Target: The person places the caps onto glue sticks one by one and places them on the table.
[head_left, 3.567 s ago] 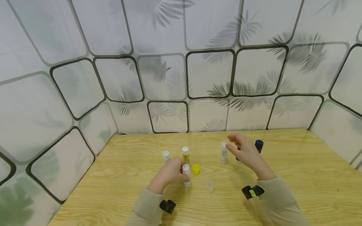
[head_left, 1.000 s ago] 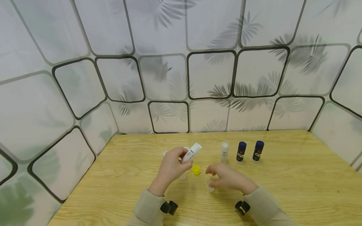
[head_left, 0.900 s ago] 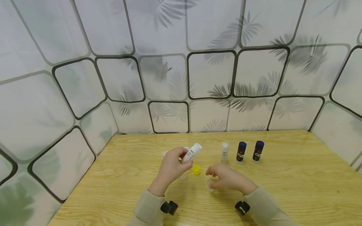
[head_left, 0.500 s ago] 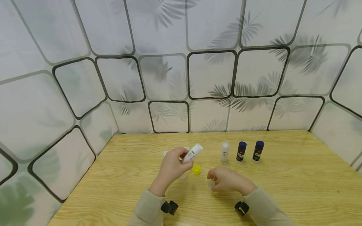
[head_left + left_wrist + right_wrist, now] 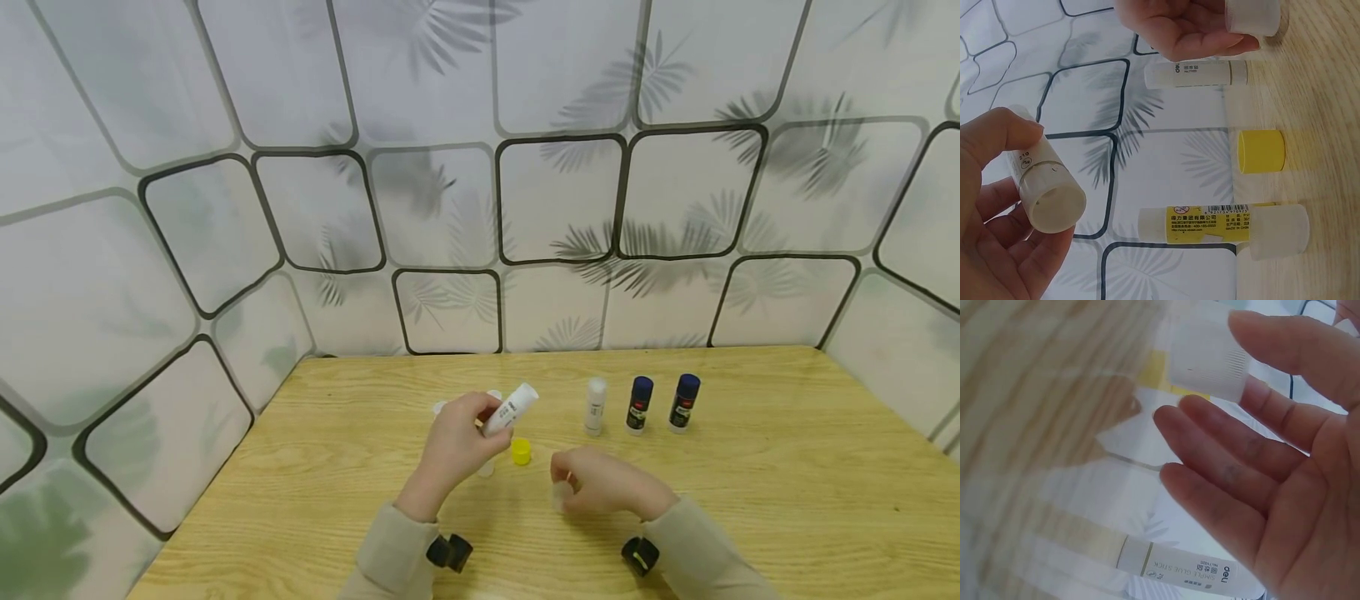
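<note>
Presently, the left hand (image 5: 453, 450) is clamped on a white glue stick (image 5: 510, 410) and the right hand (image 5: 603, 482) pinches a translucent cap (image 5: 561, 497). The hands are apart, one on either side of the yellow cap (image 5: 521, 452) on the desk (image 5: 750, 500).

For good handling, squeeze the translucent cap lightly at two opposing points on its ribbed wall, with the spare fingers clear. Hold it square to the desk. Fix the white glue stick at one angle, gripping the barrel only.

Orientation: the white glue stick's long axis is tilted. Its plain white end points up and to the right; its translucent end points down toward the left wrist. The translucent cap appears roughly upright.

Position: in the head view, the white glue stick is above and slightly left of the yellow cap. The translucent cap is right of the yellow cap and nearer the person; whether it touches the desk cannot be told. An upright white stick (image 5: 595, 408) stands right of and beyond the yellow cap.
</note>
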`<action>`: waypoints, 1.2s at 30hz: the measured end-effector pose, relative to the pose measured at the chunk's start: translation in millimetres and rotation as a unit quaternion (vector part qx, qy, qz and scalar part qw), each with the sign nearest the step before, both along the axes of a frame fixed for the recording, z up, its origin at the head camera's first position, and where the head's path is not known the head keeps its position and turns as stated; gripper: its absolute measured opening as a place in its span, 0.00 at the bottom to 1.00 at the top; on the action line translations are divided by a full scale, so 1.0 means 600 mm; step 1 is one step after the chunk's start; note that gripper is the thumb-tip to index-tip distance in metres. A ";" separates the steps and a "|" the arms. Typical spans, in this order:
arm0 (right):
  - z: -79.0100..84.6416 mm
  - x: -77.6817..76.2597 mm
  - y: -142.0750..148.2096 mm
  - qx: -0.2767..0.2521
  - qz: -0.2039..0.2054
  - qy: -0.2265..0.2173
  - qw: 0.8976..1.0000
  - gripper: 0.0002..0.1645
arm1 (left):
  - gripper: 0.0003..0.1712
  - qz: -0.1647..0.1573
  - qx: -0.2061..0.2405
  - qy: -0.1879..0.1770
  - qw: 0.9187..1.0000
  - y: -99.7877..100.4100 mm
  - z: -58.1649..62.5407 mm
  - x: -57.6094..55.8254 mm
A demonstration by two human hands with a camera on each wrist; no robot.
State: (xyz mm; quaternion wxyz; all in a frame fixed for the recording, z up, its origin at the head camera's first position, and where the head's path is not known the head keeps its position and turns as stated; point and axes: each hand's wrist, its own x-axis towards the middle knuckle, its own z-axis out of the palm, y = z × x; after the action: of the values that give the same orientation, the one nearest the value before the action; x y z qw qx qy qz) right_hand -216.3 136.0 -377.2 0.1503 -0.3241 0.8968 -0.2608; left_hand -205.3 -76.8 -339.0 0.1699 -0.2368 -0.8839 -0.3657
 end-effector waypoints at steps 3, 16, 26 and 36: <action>0.003 0.001 0.001 -0.007 -0.015 0.008 1.000 0.11 | 0.10 -0.001 -0.002 0.003 1.000 0.000 0.000 0.001; 0.024 -0.006 0.019 -0.067 -0.018 0.073 0.995 0.12 | 0.11 -0.008 -0.006 0.000 1.000 0.002 -0.003 -0.002; 0.036 -0.002 0.028 -0.117 -0.037 0.104 0.987 0.11 | 0.11 -0.011 -0.002 -0.010 1.000 0.005 -0.002 0.001; 0.045 -0.001 0.032 -0.138 -0.083 0.188 0.969 0.15 | 0.09 -0.025 -0.006 -0.008 1.000 0.006 -0.005 -0.001</action>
State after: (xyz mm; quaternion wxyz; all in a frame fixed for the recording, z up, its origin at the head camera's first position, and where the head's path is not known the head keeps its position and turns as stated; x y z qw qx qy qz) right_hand -217.1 155.0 -349.9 -0.0900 -0.3092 0.8881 -0.3281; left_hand -205.7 -73.2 -341.8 0.1525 -0.2572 -0.8811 -0.3663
